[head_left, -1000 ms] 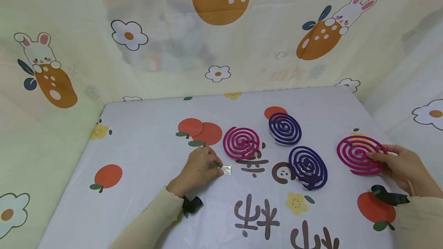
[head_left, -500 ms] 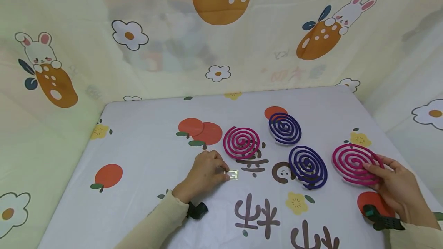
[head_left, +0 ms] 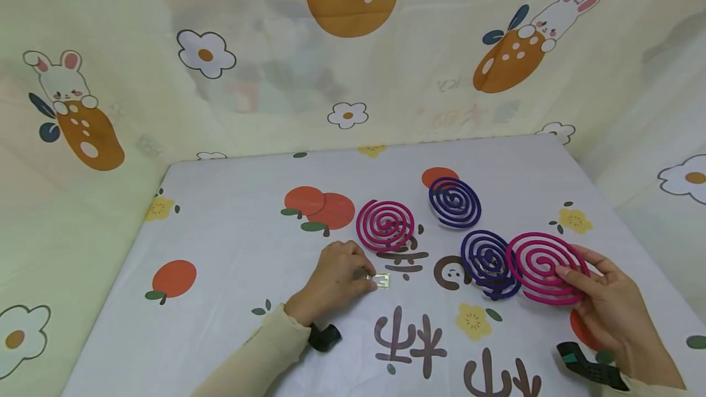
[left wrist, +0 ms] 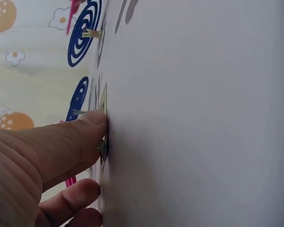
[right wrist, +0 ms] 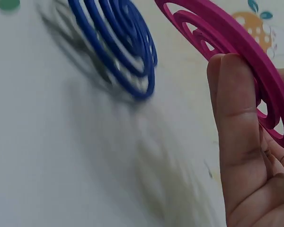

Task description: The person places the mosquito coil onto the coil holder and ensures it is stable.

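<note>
My left hand [head_left: 339,277] pinches a small flat metal mosquito coil stand [head_left: 382,280] down at the tabletop; in the left wrist view the thumb lies over the stand [left wrist: 104,99]. My right hand [head_left: 614,308] holds a pink mosquito coil [head_left: 543,264] by its right side, thumb on top, raised off the table. In the head view that coil overlaps the right edge of a blue mosquito coil [head_left: 488,262]. The right wrist view shows a gap between the pink coil [right wrist: 267,78] and the blue coil [right wrist: 144,87]. Fingers under the pink coil are partly hidden.
Another pink coil [head_left: 385,225] sits beyond my left hand, and a second blue coil [head_left: 455,202] farther back. In the left wrist view a metal stand [left wrist: 91,33] props a blue coil off the tabletop. A printed cloth [head_left: 265,90] rises behind the table.
My right hand has brought the pink coil leftward and nearer, until it overlaps the front blue coil in view. My left hand has slid the metal stand to the right.
</note>
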Demonstrator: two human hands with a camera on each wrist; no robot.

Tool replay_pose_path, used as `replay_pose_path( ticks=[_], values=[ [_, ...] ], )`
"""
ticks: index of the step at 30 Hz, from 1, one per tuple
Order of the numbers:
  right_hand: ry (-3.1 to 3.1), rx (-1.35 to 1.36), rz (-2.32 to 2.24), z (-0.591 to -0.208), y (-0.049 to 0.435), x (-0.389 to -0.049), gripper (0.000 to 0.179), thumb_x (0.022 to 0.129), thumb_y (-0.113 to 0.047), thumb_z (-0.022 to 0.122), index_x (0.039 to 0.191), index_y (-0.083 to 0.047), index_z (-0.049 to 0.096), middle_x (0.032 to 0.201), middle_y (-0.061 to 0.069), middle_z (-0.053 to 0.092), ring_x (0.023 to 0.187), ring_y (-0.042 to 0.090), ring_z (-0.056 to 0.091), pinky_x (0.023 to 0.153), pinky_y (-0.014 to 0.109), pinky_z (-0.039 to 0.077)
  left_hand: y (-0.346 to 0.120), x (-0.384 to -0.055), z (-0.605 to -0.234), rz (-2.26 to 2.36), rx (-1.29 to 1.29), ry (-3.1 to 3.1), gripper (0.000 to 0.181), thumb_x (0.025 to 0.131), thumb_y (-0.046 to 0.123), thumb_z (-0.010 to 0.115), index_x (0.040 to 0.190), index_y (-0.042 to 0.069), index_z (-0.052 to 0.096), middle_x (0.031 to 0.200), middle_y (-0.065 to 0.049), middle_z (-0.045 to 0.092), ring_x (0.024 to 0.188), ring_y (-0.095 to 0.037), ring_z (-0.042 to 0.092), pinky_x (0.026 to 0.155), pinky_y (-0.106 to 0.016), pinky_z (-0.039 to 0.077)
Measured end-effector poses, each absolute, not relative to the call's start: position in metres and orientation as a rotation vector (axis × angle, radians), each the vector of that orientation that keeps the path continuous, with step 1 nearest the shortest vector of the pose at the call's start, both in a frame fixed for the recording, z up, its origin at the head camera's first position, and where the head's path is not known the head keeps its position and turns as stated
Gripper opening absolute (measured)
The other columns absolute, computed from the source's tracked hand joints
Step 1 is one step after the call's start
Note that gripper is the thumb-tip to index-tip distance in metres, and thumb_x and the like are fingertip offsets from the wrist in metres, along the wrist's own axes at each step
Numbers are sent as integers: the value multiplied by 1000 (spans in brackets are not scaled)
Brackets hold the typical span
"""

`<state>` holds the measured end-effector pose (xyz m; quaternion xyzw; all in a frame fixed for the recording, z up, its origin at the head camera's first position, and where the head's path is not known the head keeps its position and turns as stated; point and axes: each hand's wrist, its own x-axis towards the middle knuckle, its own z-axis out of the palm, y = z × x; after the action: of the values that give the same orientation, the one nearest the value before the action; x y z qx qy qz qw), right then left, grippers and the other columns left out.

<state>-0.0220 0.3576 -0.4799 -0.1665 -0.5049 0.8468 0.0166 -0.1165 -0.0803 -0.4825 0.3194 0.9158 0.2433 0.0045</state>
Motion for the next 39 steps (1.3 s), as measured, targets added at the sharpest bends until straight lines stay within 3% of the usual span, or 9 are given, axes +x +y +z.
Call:
replay_pose_path(
  ticks=[7, 13, 16, 19, 22, 25, 32, 39],
  values=[
    [-1629, -327, 2615, -475, 322, -21, 45, 99, 13, 58, 129, -20, 63, 116, -5, 76, 99, 13, 77, 79, 30, 61, -74, -111, -483, 722, 994, 2871, 17, 83, 31, 90, 96, 21, 84, 95, 6, 64, 91, -14, 53, 94, -38, 45],
    [-1630, -128, 2686, -471, 291, -23, 47, 98, 19, 53, 131, -13, 62, 117, 6, 77, 104, 18, 76, 83, 33, 59, -78, -108, -481, 664, 1015, 2885, 32, 84, 37, 88, 109, 18, 82, 100, 2, 66, 96, -17, 56, 97, -40, 46],
    [-1675, -124, 2683, -469, 277, -25, 47, 99, 18, 55, 132, -14, 61, 118, 5, 77, 105, 18, 76, 84, 32, 59, -87, -105, -479, 633, 1043, 2885, 35, 85, 39, 86, 113, 18, 80, 108, 0, 68, 100, -19, 58, 95, -40, 48],
    [-1742, -118, 2665, -468, 262, -27, 46, 99, 16, 56, 134, -15, 59, 123, 1, 75, 108, 16, 75, 86, 31, 59, -97, -99, -479, 600, 1081, 2838, 37, 89, 41, 82, 119, 20, 78, 125, -5, 68, 115, -24, 60, 101, -44, 48],
    [-1826, -81, 2639, -467, 247, -29, 46, 100, 14, 57, 136, -15, 56, 127, -2, 73, 110, 13, 74, 88, 30, 58, -103, -93, -478, 548, 1099, 2781, 45, 93, 47, 76, 130, 22, 74, 145, -9, 61, 136, -29, 52, 113, -55, 40],
    [-1917, -55, 2615, -465, 232, -32, 46, 100, 11, 60, 138, -13, 53, 126, -2, 72, 110, 12, 73, 89, 30, 58, -105, -88, -478, 513, 1076, 2740, 54, 95, 52, 72, 141, 25, 68, 157, -11, 50, 147, -34, 42, 117, -65, 31],
    [-2194, -126, 2485, -459, 206, -42, 55, 98, -2, 70, 145, -1, 44, 126, -1, 71, 111, 14, 73, 90, 31, 59, -106, -81, -478, 514, 1026, 2692, 60, 95, 56, 69, 148, 30, 61, 166, -11, 39, 154, -39, 30, 118, -71, 23],
    [-2285, -105, 2485, -467, 191, -51, 61, 97, -4, 72, 147, 6, 39, 127, 15, 69, 110, 20, 74, 90, 33, 59, -105, -77, -479, 523, 1046, 2678, 64, 95, 58, 68, 151, 31, 57, 168, -13, 34, 156, -42, 25, 118, -74, 19]
  ],
)
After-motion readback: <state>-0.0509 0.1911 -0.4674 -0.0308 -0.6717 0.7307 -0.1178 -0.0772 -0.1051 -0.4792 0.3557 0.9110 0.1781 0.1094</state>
